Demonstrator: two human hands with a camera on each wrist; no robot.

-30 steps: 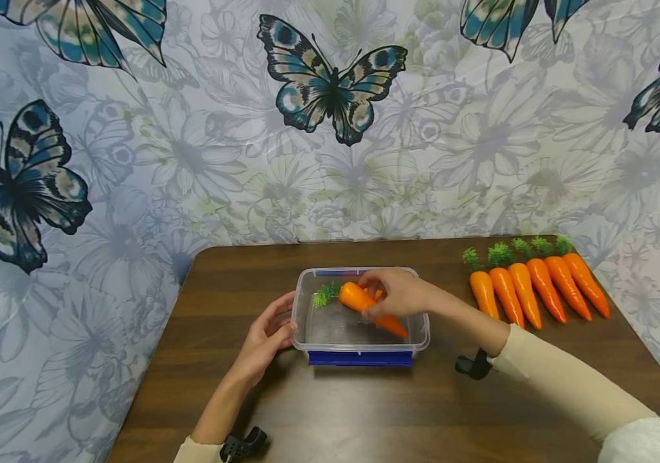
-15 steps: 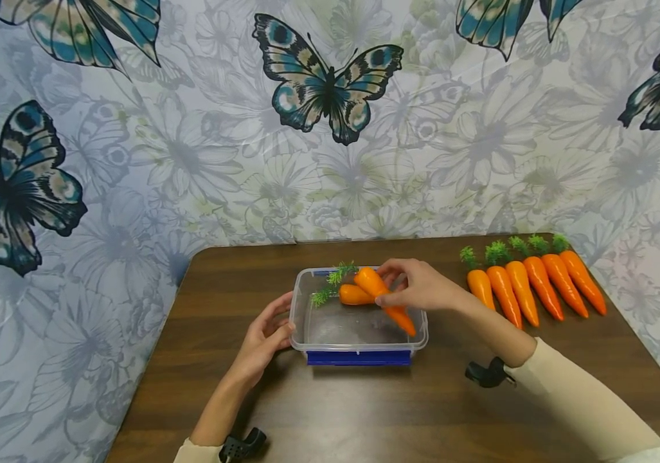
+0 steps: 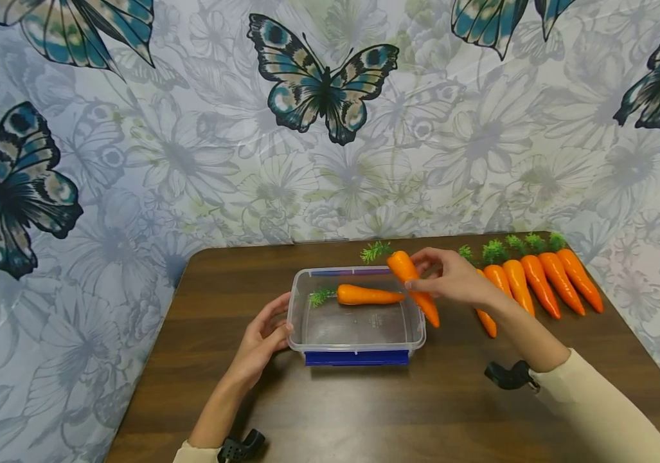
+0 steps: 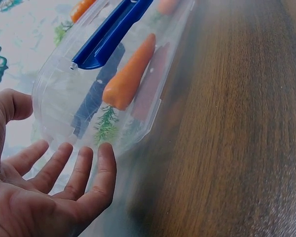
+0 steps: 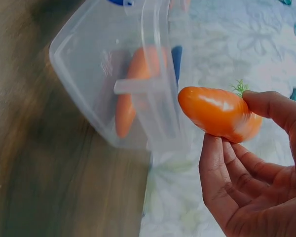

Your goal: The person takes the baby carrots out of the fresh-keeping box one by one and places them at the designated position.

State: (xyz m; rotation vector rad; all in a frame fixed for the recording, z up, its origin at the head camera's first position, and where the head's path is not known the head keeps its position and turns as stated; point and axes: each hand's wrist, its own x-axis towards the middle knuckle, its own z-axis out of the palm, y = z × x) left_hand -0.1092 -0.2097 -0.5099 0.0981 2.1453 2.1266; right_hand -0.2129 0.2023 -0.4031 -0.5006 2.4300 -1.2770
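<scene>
My right hand (image 3: 451,276) pinches an orange carrot with a feathery green top (image 3: 401,265) between thumb and fingertips, above the right rim of a clear plastic container (image 3: 358,347). In the right wrist view, the held carrot (image 5: 212,111) points its tip toward the container wall. A second carrot (image 3: 367,294) lies inside the container, its top to the left. At the container's left end is my left hand (image 3: 263,337), fingertips resting against the wall and thumb near the front corner. The left wrist view shows those fingers loosely spread, with the carrot (image 4: 128,76) behind the clear plastic.
Several more carrots (image 3: 544,286) lie side by side at the back right of the brown wooden table (image 3: 341,411); my right hand and forearm partly cover the nearest. A blue latch (image 3: 356,357) runs along the container's front. Behind the table hangs a butterfly-patterned backdrop (image 3: 324,193).
My right hand has lifted the carrot out of the container, moving it up and right over the rim. The other carrot inside now shows fully. My left hand has stayed at the container's left end.
</scene>
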